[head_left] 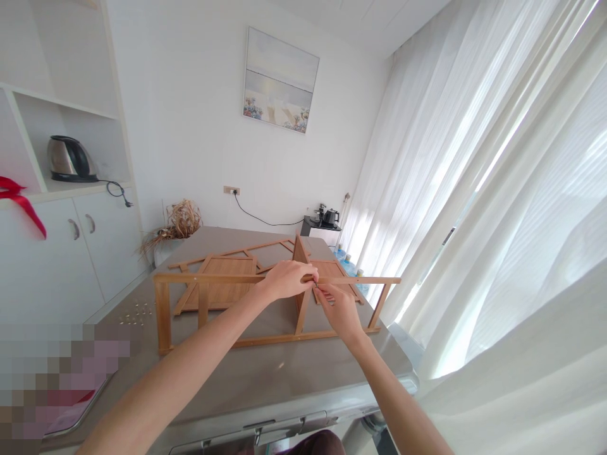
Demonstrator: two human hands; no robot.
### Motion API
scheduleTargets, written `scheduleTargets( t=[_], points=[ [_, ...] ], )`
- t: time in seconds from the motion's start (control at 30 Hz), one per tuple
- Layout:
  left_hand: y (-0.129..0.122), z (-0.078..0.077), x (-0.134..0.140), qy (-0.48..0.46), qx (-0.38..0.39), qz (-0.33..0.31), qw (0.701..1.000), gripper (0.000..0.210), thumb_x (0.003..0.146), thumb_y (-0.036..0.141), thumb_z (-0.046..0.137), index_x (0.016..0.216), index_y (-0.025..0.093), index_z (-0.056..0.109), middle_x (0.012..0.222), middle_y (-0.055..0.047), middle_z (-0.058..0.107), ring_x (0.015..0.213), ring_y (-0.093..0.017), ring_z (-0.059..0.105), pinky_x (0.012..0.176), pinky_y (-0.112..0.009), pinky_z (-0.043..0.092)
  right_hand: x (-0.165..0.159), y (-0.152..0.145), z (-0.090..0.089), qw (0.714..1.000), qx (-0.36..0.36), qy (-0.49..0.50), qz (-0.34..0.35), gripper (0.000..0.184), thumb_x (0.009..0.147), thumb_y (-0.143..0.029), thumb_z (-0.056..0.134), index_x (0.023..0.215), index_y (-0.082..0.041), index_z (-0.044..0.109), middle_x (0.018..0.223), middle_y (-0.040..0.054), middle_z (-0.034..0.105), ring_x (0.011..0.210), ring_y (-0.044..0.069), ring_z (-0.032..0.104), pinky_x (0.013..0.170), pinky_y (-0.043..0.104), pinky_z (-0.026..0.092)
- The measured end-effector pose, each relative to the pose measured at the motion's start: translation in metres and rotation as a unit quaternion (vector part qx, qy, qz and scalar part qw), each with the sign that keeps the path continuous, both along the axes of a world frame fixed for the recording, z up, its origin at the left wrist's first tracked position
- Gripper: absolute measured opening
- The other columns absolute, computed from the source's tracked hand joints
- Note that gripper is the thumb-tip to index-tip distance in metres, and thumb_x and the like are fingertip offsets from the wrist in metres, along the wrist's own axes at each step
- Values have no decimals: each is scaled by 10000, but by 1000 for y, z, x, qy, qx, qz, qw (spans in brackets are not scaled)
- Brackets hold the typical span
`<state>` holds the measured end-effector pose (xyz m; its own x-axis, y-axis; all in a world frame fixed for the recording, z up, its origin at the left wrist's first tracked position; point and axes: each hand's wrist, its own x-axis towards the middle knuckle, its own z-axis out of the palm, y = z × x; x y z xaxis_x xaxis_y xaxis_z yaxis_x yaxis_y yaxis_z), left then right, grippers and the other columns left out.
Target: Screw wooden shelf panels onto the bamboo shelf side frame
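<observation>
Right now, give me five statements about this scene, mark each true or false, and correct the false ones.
1. Fingers of the left hand and the right hand come close together at the upper rail of the wooden frame. True.
2. The steel kettle stands on the tabletop. False: it stands in an open compartment of the white cabinet.
3. Small scattered pieces lie on the tabletop, to the left of the wooden frame. True.
4. The curtains are dark red. False: they are white.
5. A framed picture hangs on the far wall. True.
</observation>
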<state>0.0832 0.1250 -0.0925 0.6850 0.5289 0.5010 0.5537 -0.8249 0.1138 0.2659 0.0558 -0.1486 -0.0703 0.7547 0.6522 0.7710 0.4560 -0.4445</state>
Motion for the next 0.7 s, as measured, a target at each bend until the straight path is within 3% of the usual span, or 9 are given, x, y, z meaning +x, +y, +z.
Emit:
scheduleTargets(
  t=[0.07, 0.13, 0.4, 0.7],
  points=[
    [0, 1, 0, 3, -2, 3, 1000, 164, 881, 361, 499, 913, 335, 658, 1050, 91, 730, 853, -177, 684, 699, -266, 456, -3, 0, -1, 997, -42, 55, 24, 261, 975, -381, 479, 980, -237, 697, 819, 9, 730, 734, 157, 696, 684, 229, 531],
    [0, 1, 0, 4, -4, 5, 1000, 167, 878, 363, 500, 911, 334, 661, 1046, 88, 730, 844, -175, 682, 705, -264, 459, -6, 0, -2, 998, -39, 54, 21, 267, 978, -384, 469, 969, -231, 688, 819, 12, 727, 732, 157, 695, 681, 229, 530],
    [1, 0, 0, -1, -5, 2, 1000, 183, 889, 377, 492, 908, 326, 667, 1055, 71, 733, 883, -184, 685, 739, -266, 472, -6, -5, -12, 988, 79, -115, -61, 240, 1000, -309, 444, 979, -217, 664, 804, 43, 697, 747, 160, 654, 645, 241, 453],
    [0, 0, 0, -1, -7, 5, 1000, 175, 887, 366, 497, 912, 330, 666, 1060, 79, 730, 883, -184, 682, 734, -265, 470, -1, 1, -9, 979, 104, -162, -72, 239, 1006, -283, 442, 1016, -222, 672, 816, 45, 687, 736, 171, 629, 653, 264, 418]
  ],
)
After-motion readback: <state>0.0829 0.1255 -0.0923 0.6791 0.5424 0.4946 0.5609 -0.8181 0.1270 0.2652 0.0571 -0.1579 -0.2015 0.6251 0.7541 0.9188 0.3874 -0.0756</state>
